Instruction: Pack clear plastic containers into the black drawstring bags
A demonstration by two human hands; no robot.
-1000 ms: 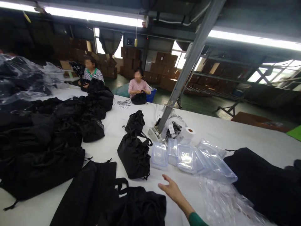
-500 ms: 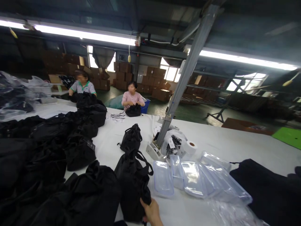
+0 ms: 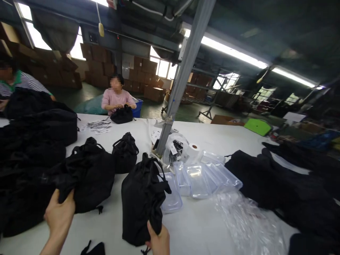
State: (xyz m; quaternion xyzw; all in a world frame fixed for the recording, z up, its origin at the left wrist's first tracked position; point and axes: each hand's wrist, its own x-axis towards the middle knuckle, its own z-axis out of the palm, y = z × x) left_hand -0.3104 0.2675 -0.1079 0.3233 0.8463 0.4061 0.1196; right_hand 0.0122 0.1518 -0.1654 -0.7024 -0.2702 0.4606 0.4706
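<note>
My left hand (image 3: 60, 212) grips the gathered end of a black drawstring bag (image 3: 91, 177) on the left side of the table. Closed on the lower right corner of another black drawstring bag (image 3: 140, 198) is my right hand (image 3: 158, 239); this bag stands upright with its handle loop toward the right. A smaller black bag (image 3: 125, 154) stands behind these two. Part of a black fabric piece (image 3: 95, 249) shows at the bottom edge. Clear plastic trays (image 3: 196, 180) lie just right of the bag at my right hand.
A metal post (image 3: 183, 71) rises from the white table (image 3: 191, 226), beside a bag of tags (image 3: 176, 150) and a white roll (image 3: 193, 148). Thin plastic bags (image 3: 249, 219) and black fabric (image 3: 260, 180) lie right. Black bags (image 3: 26, 152) pile up left. Two people sit across.
The view has swung right. My left hand has come into view, gripping a black bag at the left. My right hand keeps hold of its bag.
</note>
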